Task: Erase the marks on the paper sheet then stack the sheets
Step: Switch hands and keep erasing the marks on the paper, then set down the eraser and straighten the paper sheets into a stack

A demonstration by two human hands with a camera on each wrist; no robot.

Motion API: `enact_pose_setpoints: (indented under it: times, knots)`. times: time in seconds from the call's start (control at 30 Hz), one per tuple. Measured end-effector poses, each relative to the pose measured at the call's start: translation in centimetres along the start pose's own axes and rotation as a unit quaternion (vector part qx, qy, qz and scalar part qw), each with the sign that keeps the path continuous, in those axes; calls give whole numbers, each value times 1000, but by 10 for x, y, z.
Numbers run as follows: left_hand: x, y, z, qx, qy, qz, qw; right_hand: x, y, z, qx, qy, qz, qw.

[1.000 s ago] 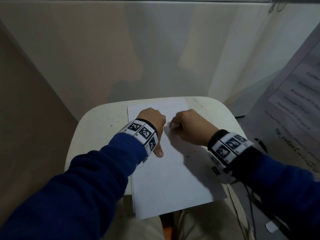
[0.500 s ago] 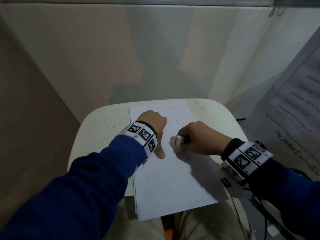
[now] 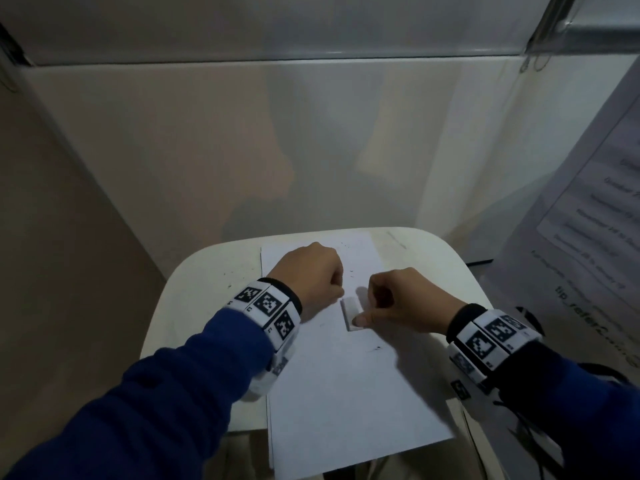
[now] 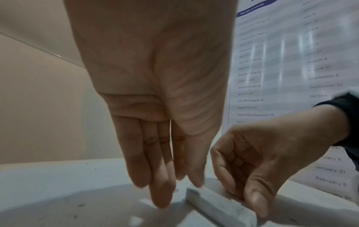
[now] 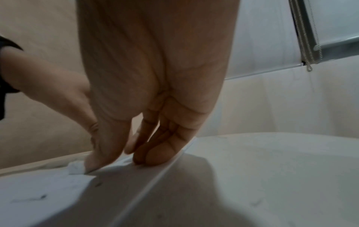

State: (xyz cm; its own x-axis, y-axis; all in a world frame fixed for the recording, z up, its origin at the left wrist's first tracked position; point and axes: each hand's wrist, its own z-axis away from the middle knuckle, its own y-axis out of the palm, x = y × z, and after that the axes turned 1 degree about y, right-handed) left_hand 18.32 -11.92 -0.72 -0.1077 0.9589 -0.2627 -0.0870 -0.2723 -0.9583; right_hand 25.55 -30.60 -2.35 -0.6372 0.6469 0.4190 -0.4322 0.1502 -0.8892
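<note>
A white paper sheet (image 3: 346, 393) lies on top of other sheets on a small white table (image 3: 194, 292). Small dark marks (image 3: 376, 348) remain on it, and more show near its far end. A white eraser (image 3: 351, 313) lies flat on the sheet. My right hand (image 3: 391, 299) pinches the eraser (image 4: 219, 205) between thumb (image 4: 256, 199) and curled fingers. My left hand (image 3: 311, 275) presses the sheet with straight fingers (image 4: 159, 192) just left of the eraser, its thumb tip touching the eraser's far end. In the right wrist view, the thumb (image 5: 97, 161) hides most of the eraser (image 5: 76, 168).
The sheets overhang the table's near edge. A printed poster of dates (image 3: 588, 220) stands close on the right. Dark cables (image 3: 519, 427) hang beside the table's right edge. Pale walls close the space behind and left.
My right hand has drawn back toward me, and the eraser it held up now lies flat on the sheet. My left hand stays pressed on the paper, its thumb now beside the eraser.
</note>
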Motion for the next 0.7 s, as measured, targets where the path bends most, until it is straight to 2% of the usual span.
enact_pose_setpoints:
  times: [0.17, 0.4, 0.6, 0.7]
  knots:
    - [-8, 8, -3, 79, 9, 50, 996, -10, -7, 2, 54, -5, -9, 998]
    - [-11, 12, -1, 120, -15, 76, 990, -4, -11, -7, 94, 24, -19, 995]
    - [-1, 7, 7, 120, -12, 139, 983, -2, -13, -16, 125, 21, 11, 992]
    - [23, -9, 11, 81, -6, 145, 986, -2, -11, -20, 128, 18, 30, 991]
